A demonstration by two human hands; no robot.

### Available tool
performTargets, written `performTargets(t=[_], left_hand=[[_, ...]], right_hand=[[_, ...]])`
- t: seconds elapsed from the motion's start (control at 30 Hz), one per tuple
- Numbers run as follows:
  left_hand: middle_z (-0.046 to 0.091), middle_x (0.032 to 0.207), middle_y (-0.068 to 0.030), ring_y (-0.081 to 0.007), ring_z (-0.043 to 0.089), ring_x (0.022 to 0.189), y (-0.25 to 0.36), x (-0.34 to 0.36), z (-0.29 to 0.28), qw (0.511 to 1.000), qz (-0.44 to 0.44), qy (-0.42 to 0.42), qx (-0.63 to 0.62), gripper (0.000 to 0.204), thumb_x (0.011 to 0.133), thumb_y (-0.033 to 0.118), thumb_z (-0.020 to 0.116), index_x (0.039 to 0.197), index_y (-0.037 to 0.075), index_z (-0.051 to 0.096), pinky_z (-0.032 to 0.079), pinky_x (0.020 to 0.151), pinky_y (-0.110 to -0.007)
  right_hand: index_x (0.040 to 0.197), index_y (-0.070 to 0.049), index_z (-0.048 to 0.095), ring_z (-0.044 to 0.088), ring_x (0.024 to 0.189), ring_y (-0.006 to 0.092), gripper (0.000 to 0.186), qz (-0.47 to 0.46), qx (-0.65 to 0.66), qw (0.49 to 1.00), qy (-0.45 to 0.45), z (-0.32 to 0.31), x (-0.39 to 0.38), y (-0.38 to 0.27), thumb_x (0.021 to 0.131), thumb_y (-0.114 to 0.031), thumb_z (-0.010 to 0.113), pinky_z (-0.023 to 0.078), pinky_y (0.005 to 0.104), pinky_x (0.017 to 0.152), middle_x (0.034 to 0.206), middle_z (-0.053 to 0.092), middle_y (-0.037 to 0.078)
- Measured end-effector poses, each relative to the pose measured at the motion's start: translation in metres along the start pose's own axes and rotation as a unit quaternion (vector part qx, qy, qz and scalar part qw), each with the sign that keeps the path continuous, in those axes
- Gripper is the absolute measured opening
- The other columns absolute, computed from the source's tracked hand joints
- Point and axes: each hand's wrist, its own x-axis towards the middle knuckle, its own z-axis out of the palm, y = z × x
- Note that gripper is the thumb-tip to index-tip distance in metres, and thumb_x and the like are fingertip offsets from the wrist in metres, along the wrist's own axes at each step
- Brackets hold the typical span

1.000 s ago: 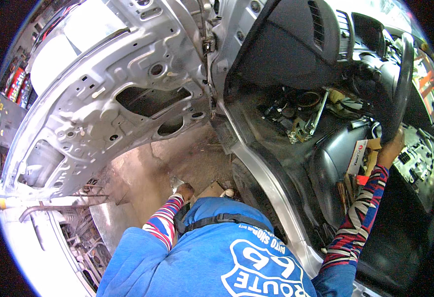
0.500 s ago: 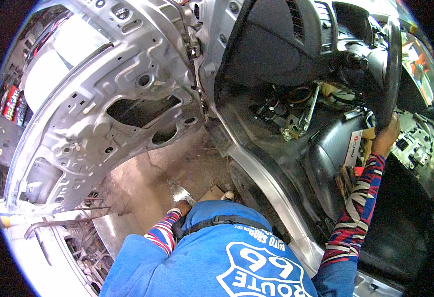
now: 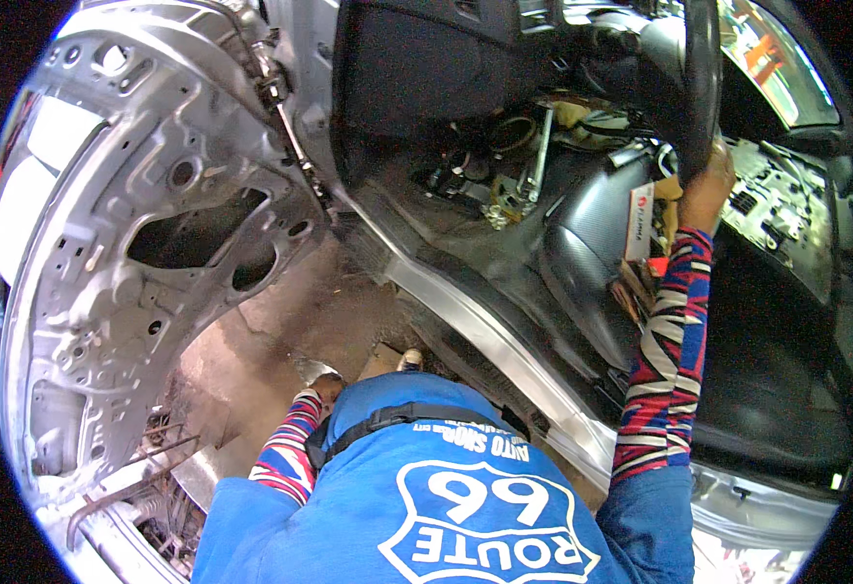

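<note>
View has swung since half a second ago: the stripped door [image 3: 178,175] and the cabin sit farther left, while the right hand [image 3: 707,190] stays at the steering wheel [image 3: 702,88]. Reads as head or body movement; bracing at the wheel looks unbroken. Wheel is at far right, beyond the black seat [image 3: 582,229]. Right fingers appear curled closed round its near, lower rim, partly hidden. Left hand [image 3: 327,387] hangs low outside the door sill [image 3: 475,326], fingers seemingly bent, next to a shiny, pale sheet-like piece [image 3: 315,370]; cannot tell how far open, or whether it holds that.
</note>
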Motion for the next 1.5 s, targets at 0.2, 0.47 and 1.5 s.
performTargets(t=[0.2, 0.47, 1.5], left_hand=[[0.07, 0.114, -0.0203, -0.0394, 0.065, 0.101, -0.008, -0.02, 0.013, 0.986, 0.148, -0.026, 0.07, 0.036, 0.089, 0.033, 0.055, 0.107, 0.007, 0.073, 0.052, 0.088, -0.045], [0.07, 0.101, -0.0247, -0.0415, 0.067, 0.1, -0.004, -0.015, 0.02, 0.962, 0.134, 0.104, 0.216, 0.025, 0.08, 0.025, 0.064, 0.093, 0.006, 0.073, 0.054, 0.086, -0.048], [0.074, 0.092, -0.0177, -0.0332, 0.072, 0.086, -0.016, -0.004, 0.013, 0.948, 0.049, 0.079, 0.305, 0.02, 0.076, 0.024, 0.075, 0.083, 0.006, 0.076, 0.057, 0.077, -0.045]], right_hand=[[0.105, 0.007, 0.067, 0.063, 0.084, 0.0222, 0.042, 0.087, 0.068, 0.993, 0.038, 0.004, 0.001, -0.015, 0.101, -0.031, 0.049, 0.05, 0.035, 0.08, 0.098, 0.07, 0.014], [0.103, 0.002, 0.067, 0.065, 0.085, 0.0263, 0.028, -0.073, -0.159, 0.985, 0.004, -0.003, 0.006, 0.003, 0.096, -0.019, 0.05, 0.05, 0.036, 0.079, 0.098, 0.069, 0.014], [0.115, -0.002, 0.067, 0.067, 0.099, 0.0362, 0.026, -0.11, -0.356, 0.928, 0.005, 0.0, 0.007, -0.005, 0.092, -0.01, 0.057, 0.051, 0.0433, 0.088, 0.106, 0.07, 0.017]])
